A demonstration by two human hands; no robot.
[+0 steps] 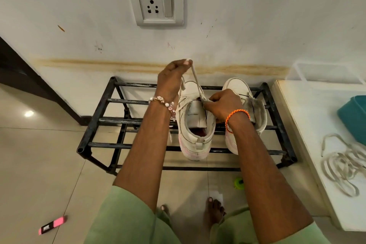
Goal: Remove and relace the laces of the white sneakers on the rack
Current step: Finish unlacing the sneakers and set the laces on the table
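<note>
2 white sneakers stand side by side on the top bars of a black metal rack (103,123), toes toward the wall, heels toward the person. The left sneaker (193,125) is the one being worked on; the right sneaker (237,87) sits just beside it, partly hidden behind the right wrist.

Hands:
- Left hand (172,79) is raised above the left sneaker's toe, thumb and fingertips pinching the end of a white lace (196,79) and holding it taut — the lace runs down from the pinch to the eyelet area of the left sneaker.
- Right hand (221,105) is curled over the tongue region between the 2 sneakers, fingers gripping the lower part of the same lace at the eyelets. Which eyelet cannot be told.

A beaded bracelet (163,104) is on the left wrist; an orange cord band (236,117) is on the right.

On the white table (309,125) to the right lies a loose lace (342,166) in a tangle, near a teal container (354,115) at the frame edge.

Surroundings: a wall socket (155,4) above the rack, a pink-and-black object (52,225) on the tiled floor (39,164) at lower left, a small green object (238,183) on the floor in front of the rack.
</note>
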